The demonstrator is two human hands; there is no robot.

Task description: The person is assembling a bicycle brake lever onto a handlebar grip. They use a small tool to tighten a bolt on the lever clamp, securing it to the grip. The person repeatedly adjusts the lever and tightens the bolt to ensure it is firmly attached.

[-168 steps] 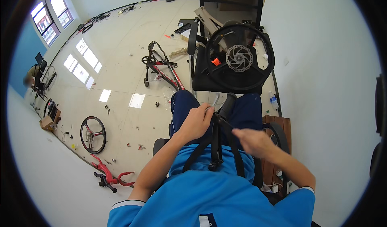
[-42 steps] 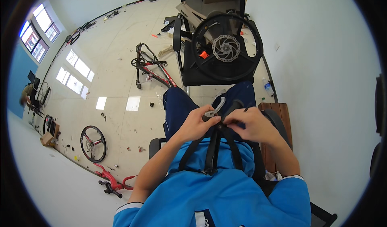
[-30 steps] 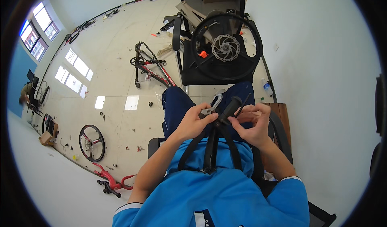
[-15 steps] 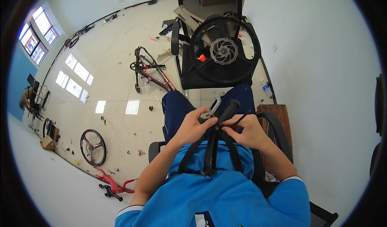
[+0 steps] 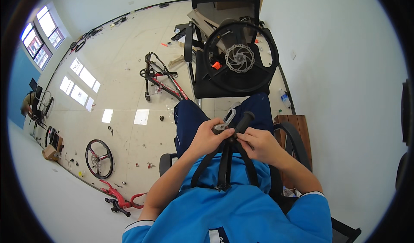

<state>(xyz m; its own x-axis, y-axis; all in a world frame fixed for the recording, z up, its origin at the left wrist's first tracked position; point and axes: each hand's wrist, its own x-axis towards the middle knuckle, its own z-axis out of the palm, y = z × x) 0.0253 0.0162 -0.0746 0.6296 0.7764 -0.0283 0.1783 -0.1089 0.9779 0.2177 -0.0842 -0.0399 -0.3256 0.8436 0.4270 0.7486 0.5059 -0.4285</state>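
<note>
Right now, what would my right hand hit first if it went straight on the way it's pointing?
Your right hand points left and slightly forward, so likely the near end of the black cylindrical rubber-looking grip first; depth leaves unclear whether the two touch.

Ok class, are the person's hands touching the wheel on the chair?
No: the left hand holds the silver lever and the right hand is by the black grip, both apart from the wheel on the chair.
</note>
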